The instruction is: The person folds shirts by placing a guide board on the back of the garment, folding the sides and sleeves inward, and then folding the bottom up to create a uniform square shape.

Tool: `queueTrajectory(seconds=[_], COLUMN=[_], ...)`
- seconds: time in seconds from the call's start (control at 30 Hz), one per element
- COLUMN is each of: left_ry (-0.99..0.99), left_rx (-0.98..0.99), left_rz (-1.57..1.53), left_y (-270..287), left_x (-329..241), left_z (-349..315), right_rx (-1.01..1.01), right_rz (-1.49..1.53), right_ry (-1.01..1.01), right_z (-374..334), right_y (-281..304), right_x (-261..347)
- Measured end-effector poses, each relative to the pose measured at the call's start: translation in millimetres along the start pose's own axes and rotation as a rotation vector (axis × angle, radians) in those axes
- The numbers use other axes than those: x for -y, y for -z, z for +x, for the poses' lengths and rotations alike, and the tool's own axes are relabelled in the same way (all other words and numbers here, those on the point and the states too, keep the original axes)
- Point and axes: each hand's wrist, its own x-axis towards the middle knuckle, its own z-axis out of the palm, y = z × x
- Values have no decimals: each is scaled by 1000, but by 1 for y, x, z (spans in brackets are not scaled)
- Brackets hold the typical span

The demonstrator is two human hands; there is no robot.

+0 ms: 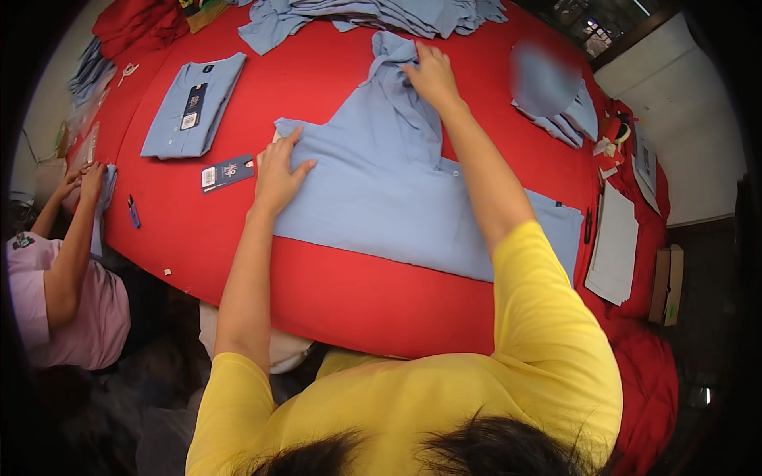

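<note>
A light blue shirt [373,202] lies spread on the red-covered table in front of me, one sleeve pointing away and partly folded. My left hand [278,170] rests at the shirt's left edge, thumb and fingers spread. Far up on the sleeve, my right hand [432,75] touches its outer edge with thumb and fingers apart. Beside my left hand lies a dark blue hang tag [228,173] with a white label. A folded blue shirt [193,107] with a similar tag sits beyond it, to the left.
Blue garments [373,14] are heaped at the far edge, red cloth [141,30] at far left. More folded blue shirts [583,119] lie right, partly behind a blurred patch. White sheets [613,246] line the right edge. A blue cutter [133,212] lies near a co-worker's hands [89,181].
</note>
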Motion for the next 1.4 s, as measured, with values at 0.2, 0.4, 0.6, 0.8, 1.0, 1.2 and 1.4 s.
queueTrajectory(seconds=[0.2, 0.4, 0.6, 0.8, 1.0, 1.2, 1.4], left_ry=[-50, -13, 18, -111, -17, 38, 52], left_rx=[-67, -188, -101, 68, 257, 325, 346], left_rz=[-35, -40, -172, -310, -463, -480, -479], left_y=[-20, -12, -16, -11, -1, 6, 10], left_x=[-6, 9, 18, 25, 39, 34, 20], left_z=[11, -3, 1, 13, 15, 16, 20], right_rx=[478, 511, 406, 265, 100, -29, 81], right_rz=[-138, 668, 465, 27, 298, 90, 65], right_ry=[-287, 18, 55, 46, -117, -68, 34], right_z=[104, 15, -167, -272, -262, -288, -292], right_y=[-21, 165, 213, 191, 192, 182, 158], right_x=[-13, 121, 43, -22, -17, 11, 47])
